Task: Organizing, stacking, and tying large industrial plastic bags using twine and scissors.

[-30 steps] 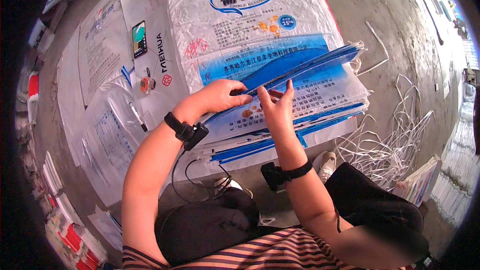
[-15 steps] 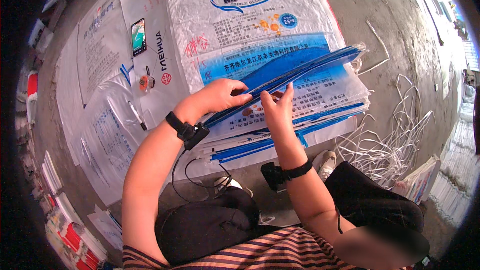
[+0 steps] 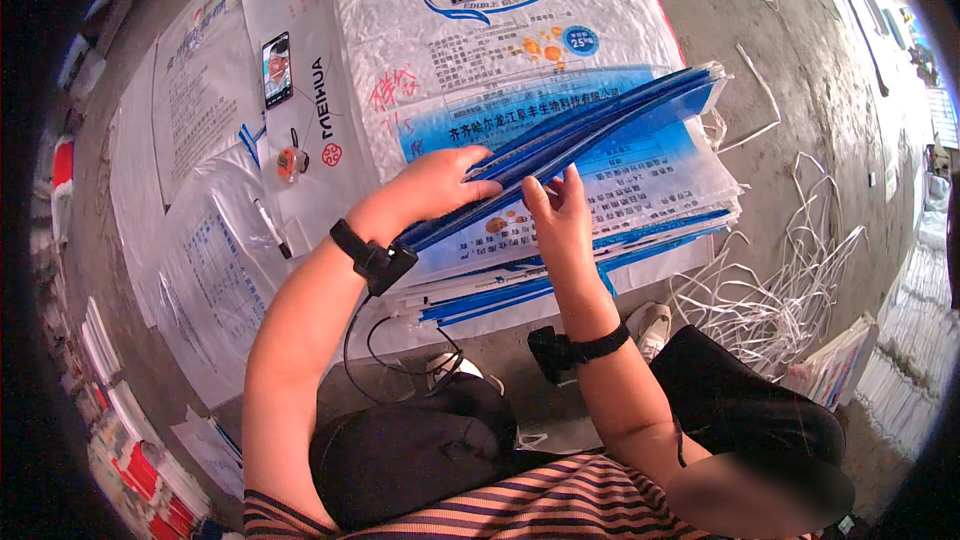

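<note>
A stack of printed woven plastic sacks [image 3: 650,185], white and blue, lies before me with several upper layers lifted into a slanting fold of blue edges [image 3: 610,120]. My left hand [image 3: 435,188] is closed over the left part of these raised edges, thumb on the near side and fingers beyond. Farther right along the fold, my right hand [image 3: 560,225] has its thumb and curled fingers at the near edge of a layer. How firmly those right fingertips grip is partly hidden. A large white and blue sack [image 3: 500,50] lies flat beyond the fold.
On flat white sacks at the left lie a phone [image 3: 278,70] with its screen lit, a small orange and clear item [image 3: 290,164] and a pen [image 3: 272,228]. Loose white straps [image 3: 775,290] tangle on the floor at right. A black cable [image 3: 375,365] loops near my shoes.
The blue layers between my hands have spread and show more of their faces. My left fingers have shifted slightly up along them; my right fingers have drawn closer together. The phone's screen picture differs.
</note>
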The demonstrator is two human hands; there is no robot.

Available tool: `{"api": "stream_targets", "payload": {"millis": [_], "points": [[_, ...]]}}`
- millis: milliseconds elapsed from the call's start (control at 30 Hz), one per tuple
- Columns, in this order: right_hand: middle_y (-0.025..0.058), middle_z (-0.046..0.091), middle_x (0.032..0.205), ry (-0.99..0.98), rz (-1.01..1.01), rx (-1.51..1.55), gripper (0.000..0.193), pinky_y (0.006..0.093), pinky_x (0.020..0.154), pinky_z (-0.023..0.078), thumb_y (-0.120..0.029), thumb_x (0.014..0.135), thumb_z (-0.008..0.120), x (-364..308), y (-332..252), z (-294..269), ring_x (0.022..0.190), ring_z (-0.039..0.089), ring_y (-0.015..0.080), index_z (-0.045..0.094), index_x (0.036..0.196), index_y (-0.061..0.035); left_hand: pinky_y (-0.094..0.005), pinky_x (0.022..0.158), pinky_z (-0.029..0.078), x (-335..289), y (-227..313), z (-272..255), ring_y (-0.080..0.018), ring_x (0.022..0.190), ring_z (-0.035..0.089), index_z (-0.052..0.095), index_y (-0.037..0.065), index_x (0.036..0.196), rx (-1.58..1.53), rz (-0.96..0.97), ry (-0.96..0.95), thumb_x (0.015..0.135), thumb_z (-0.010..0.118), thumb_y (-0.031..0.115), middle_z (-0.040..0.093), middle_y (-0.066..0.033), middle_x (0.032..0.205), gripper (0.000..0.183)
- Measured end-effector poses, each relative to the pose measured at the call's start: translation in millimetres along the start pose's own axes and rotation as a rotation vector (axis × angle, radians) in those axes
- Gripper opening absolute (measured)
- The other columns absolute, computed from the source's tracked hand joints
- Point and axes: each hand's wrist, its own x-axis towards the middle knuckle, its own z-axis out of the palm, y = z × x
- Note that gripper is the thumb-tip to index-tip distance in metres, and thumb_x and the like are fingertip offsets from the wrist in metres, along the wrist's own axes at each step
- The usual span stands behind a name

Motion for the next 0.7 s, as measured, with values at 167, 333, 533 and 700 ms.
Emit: {"api": "stream_targets", "payload": {"millis": [167, 333, 533, 700], "points": [[0.0154, 0.068, 0.103, -0.007, 0.081, -0.023, 0.058, 0.0328, 0.072, 0.053, -0.019, 0.092, 0.069, 0, -4, 0, 0.087, 0.068, 0.0202, 0.041, 0.136, 0.0061, -0.0433, 0.084, 0.051, -5, -5, -7, -0.0404, 0.101, 0.064, 0.062, 0.001, 0.117, 0.025, 0.107, -0.008, 0.087, 0.069, 0.044, 0.067, -0.0244, 0.109, 0.053], [0.0206, 0.071, 0.088, -0.052, 0.024, -0.350, 0.037, 0.0395, 0.073, 0.054, -0.022, 0.091, 0.064, 8, -16, -23, 0.082, 0.071, 0.0302, 0.061, 0.118, 0.0031, -0.0452, 0.081, 0.051, 3, -3, -8, -0.0422, 0.098, 0.064, 0.063, 0.000, 0.111, 0.083, 0.041, -0.014, 0.088, 0.066, 0.041, 0.066, -0.0271, 0.104, 0.048], [0.0154, 0.072, 0.083, -0.464, 0.201, -0.732, 0.031, 0.0403, 0.079, 0.054, -0.028, 0.092, 0.060, 3, -126, -51, 0.085, 0.070, 0.0304, 0.071, 0.090, 0.0003, -0.0454, 0.073, 0.050, 2, -11, -4, -0.0441, 0.087, 0.063, 0.063, -0.002, 0.099, 0.099, 0.076, 0.085, 0.088, 0.066, 0.038, 0.064, -0.0281, 0.091, 0.042], [0.0118, 0.059, 0.129, -0.277, -0.795, -1.056, 0.048, 0.0488, 0.113, 0.030, -0.010, 0.081, 0.064, 17, -121, -13, 0.131, 0.046, 0.0330, 0.055, 0.128, -0.0102, -0.0471, 0.071, 0.050, 0, -12, -3, -0.0446, 0.086, 0.063, 0.062, 0.000, 0.100, 0.133, 0.148, 0.075, 0.088, 0.065, 0.037, 0.065, -0.0268, 0.089, 0.039]]}}
